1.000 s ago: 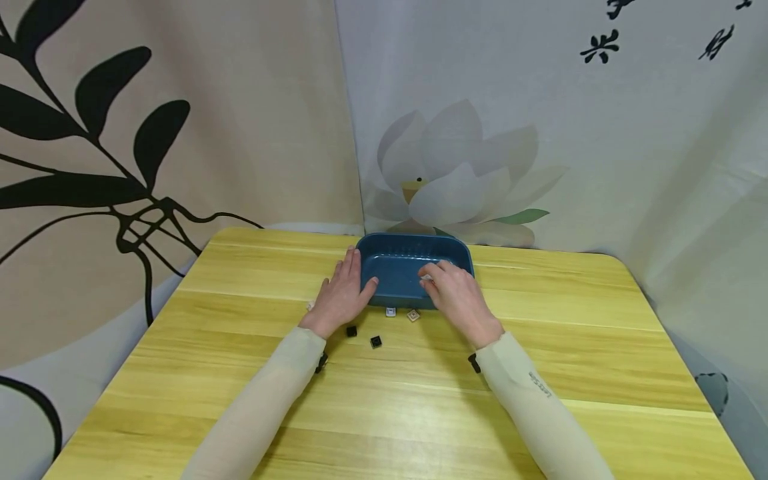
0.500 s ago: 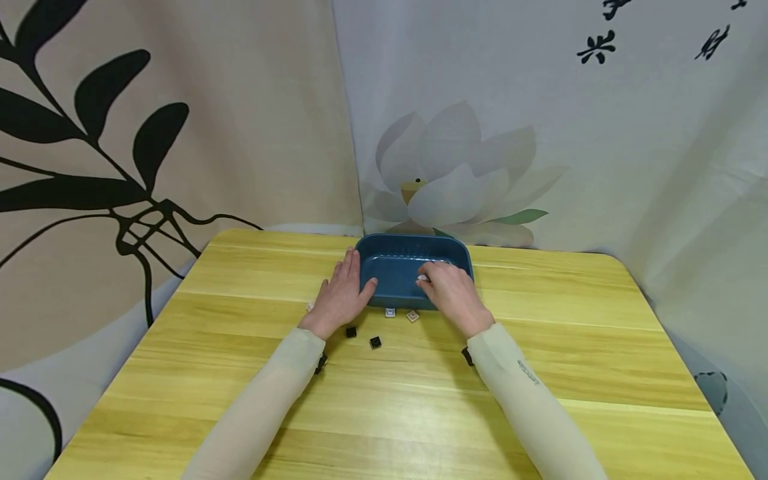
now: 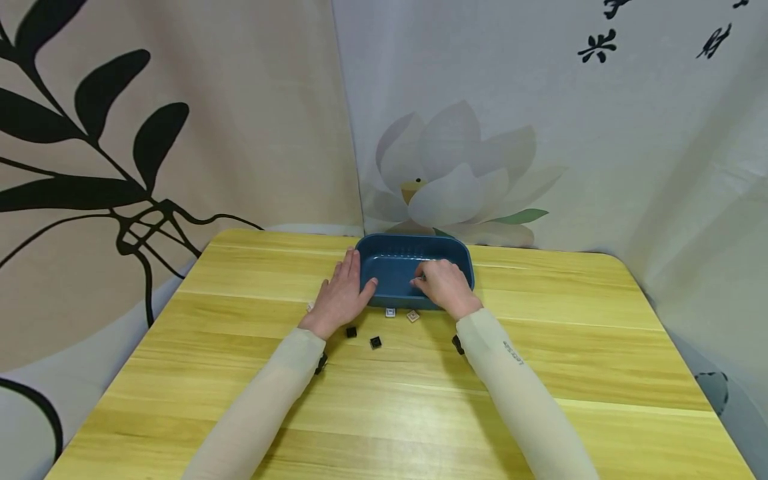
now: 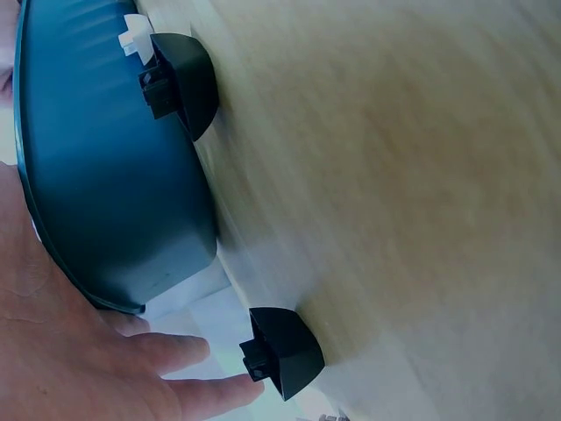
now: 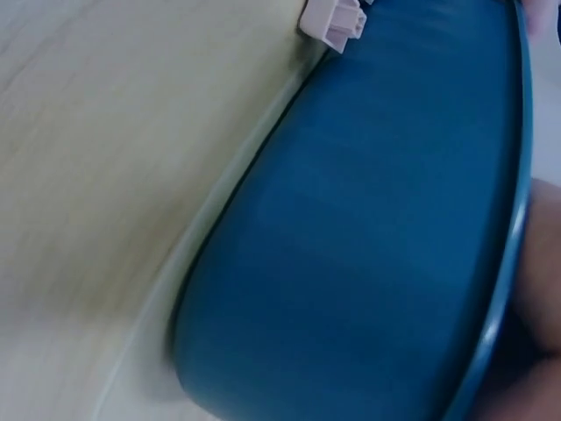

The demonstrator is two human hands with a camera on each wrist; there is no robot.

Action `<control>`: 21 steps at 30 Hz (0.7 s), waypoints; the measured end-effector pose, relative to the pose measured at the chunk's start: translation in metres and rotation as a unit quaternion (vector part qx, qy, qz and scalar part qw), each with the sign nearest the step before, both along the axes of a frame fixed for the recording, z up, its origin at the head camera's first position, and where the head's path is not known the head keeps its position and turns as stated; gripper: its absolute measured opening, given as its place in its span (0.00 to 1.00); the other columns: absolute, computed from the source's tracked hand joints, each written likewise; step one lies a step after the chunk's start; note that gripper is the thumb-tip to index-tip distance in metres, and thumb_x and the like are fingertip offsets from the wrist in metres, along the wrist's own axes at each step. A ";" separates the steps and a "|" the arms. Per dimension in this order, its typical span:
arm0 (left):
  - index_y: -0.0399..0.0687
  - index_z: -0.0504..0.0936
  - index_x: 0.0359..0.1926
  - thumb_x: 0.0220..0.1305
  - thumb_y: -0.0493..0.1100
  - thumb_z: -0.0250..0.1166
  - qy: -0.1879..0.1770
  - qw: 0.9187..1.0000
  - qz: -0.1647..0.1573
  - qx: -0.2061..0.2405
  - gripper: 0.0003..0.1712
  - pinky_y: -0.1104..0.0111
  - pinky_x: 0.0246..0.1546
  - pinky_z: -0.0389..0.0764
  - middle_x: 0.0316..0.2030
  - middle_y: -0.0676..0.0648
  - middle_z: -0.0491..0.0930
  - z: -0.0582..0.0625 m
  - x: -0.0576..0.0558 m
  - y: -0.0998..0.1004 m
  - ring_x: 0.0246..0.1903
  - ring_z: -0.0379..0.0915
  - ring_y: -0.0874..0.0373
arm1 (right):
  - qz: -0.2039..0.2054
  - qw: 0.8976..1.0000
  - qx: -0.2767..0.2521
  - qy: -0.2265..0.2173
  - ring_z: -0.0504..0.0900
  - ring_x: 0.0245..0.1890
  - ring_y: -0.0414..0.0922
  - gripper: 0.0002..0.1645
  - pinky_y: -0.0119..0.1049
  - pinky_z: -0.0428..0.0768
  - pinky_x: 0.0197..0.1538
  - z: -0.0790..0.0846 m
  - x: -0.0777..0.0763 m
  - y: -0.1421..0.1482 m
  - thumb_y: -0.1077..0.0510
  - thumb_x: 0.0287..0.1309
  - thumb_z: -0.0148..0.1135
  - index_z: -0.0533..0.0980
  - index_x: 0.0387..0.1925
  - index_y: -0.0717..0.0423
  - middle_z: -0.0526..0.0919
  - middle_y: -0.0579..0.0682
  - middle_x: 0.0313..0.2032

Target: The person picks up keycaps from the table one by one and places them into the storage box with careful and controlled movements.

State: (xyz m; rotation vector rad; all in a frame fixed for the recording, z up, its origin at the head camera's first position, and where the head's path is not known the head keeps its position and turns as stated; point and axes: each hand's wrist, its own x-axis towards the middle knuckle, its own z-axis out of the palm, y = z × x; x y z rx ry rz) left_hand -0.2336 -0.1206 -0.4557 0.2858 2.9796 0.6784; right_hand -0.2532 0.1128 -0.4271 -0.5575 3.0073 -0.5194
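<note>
A dark blue rectangular bin [image 3: 396, 293] stands toward the back of the table. My left hand [image 3: 341, 297] lies with straight fingers along its left rim, the thumb over the front corner. My right hand [image 3: 447, 287] reaches over the right front rim, thumb and forefinger pinching a small white keycap that is mostly hidden. Two black keycaps [image 3: 375, 342] lie on the table near my left wrist. A white keycap [image 3: 391, 312] and a pinkish keycap [image 5: 331, 19] sit by the bin's front wall. Another pale keycap [image 3: 310, 307] shows left of my left hand.
The wooden table [image 3: 384, 407] extends on both sides of the bin and in front of it. A printed curtain [image 3: 468, 133] hangs right behind the back edge, close to the bin.
My right hand has shifted slightly left over the bin, and the white keycap in its fingertips has become less visible. The left hand, bin and loose keycaps stay put.
</note>
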 end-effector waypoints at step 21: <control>0.39 0.38 0.83 0.79 0.65 0.44 -0.002 1.000 -0.003 -0.008 0.49 0.32 0.71 0.52 0.83 0.41 0.33 0.000 -0.002 0.001 0.79 0.39 0.34 | -0.080 0.986 -0.044 0.137 0.69 0.70 0.63 0.30 0.62 0.69 0.69 0.010 0.025 0.063 0.47 0.79 0.53 0.72 0.71 0.61 0.69 0.64 0.72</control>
